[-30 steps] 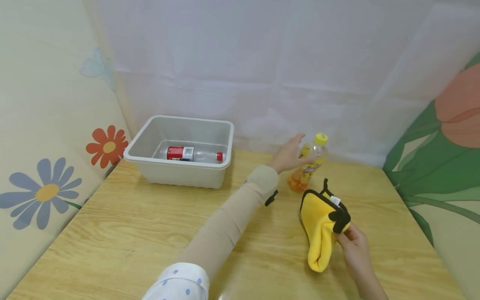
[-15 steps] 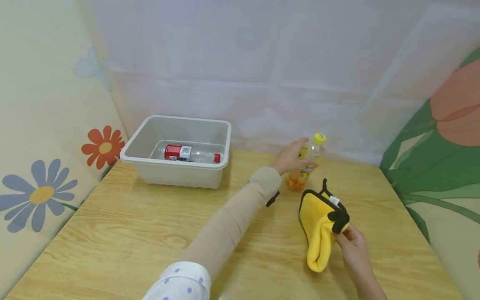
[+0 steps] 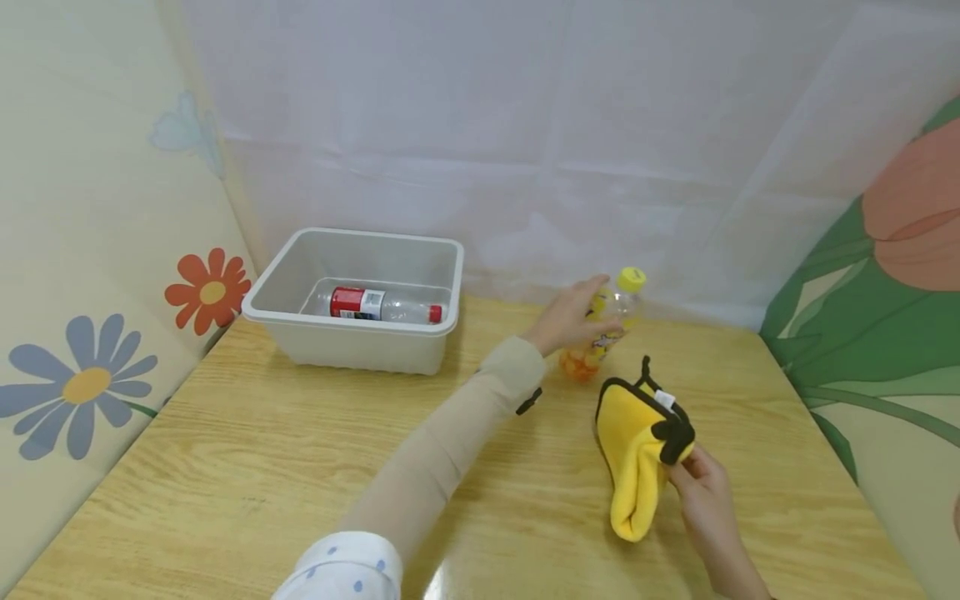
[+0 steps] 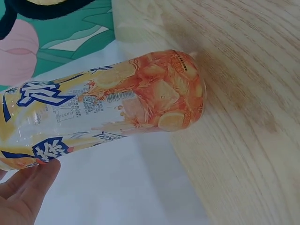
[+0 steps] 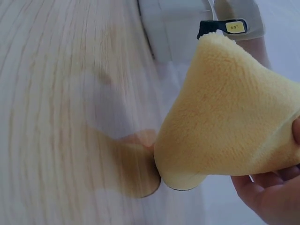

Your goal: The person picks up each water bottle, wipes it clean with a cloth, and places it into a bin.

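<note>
Around the upper half of an iced tea bottle [image 3: 628,300], my left hand [image 3: 568,320] has its thumb and fingers curled. The bottle has a yellow cap and leans in the head view, base toward the left. Its orange printed lower label fills the left wrist view, the base [image 4: 187,89] close over the wooden tabletop. My right hand [image 3: 705,496] pinches the edge of a folded yellow cloth [image 3: 630,433] with black trim and a small white tag. The cloth droops over the table, its plush side [image 5: 229,108] in the right wrist view.
A light grey plastic bin [image 3: 352,346] stands at the back left. Inside lies a clear bottle [image 3: 405,310] with a red cap and red label. A black strap end [image 3: 529,402] shows beside my left wrist. A white sheet [image 3: 495,125] hangs behind the wooden table [image 3: 247,467].
My left hand and the iced tea bottle have shifted slightly left. My right hand keeps its hold on the cloth, almost in place. The whole head view has moved a little.
</note>
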Demonstrator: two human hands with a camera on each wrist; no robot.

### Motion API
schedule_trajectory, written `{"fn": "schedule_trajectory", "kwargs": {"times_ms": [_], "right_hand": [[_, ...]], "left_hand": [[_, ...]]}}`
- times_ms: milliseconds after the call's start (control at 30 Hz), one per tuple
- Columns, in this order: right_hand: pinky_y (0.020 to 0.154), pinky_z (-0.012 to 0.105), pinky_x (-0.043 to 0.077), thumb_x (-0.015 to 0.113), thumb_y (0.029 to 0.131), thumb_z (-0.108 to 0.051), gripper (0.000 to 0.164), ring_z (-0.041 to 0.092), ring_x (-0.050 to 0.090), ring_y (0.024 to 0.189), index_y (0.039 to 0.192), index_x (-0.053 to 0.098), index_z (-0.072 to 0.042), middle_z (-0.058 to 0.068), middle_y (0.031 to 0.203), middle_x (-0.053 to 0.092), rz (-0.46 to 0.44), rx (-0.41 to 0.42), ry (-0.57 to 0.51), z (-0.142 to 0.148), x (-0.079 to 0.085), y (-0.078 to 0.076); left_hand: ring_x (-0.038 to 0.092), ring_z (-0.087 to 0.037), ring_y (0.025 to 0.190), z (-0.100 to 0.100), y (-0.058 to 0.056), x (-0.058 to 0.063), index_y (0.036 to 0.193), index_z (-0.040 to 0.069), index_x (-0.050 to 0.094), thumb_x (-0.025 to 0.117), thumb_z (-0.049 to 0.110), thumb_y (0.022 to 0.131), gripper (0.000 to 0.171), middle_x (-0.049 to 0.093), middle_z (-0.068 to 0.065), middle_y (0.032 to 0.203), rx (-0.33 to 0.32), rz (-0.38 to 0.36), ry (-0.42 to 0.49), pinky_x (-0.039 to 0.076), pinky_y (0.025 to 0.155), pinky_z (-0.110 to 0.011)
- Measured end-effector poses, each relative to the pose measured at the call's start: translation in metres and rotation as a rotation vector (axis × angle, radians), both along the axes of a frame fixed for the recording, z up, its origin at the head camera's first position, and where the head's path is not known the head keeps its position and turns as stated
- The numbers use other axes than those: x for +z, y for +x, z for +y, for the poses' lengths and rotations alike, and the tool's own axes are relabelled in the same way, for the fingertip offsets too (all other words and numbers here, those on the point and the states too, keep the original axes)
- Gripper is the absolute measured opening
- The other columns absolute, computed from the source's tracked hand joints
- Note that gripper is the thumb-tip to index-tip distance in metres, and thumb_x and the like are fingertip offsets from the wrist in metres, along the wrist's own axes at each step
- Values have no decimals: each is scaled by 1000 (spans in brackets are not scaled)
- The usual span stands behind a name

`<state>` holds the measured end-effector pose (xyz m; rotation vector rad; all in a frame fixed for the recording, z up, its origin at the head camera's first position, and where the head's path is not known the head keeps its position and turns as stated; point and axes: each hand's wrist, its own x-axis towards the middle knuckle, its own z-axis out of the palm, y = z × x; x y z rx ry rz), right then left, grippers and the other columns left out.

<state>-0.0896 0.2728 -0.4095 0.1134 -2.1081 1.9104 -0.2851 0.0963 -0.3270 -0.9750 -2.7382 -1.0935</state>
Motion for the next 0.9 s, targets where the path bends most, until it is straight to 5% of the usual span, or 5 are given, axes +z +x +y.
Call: {"fn": "schedule_trajectory", "kwargs": {"times_ms": [300, 900], "right_hand": [[70, 12, 47, 44, 87, 13, 46, 1, 55, 83, 99, 64, -26, -13, 93, 63, -5, 5, -18, 1, 2, 0], [64, 14, 47, 43, 89, 11, 46, 2, 55, 79, 100, 63, -29, -12, 92, 63, 8, 27, -22, 1, 3, 0]], "left_hand": [[50, -12, 104, -8, 8, 0, 143, 13, 26, 63, 47, 80, 80, 48, -3, 127, 30, 2, 28, 47, 85, -21], [46, -19, 115, -37, 42, -5, 141, 10, 30, 64, 48, 80, 79, 41, -6, 137, 44, 127, 26, 45, 93, -31]]}}
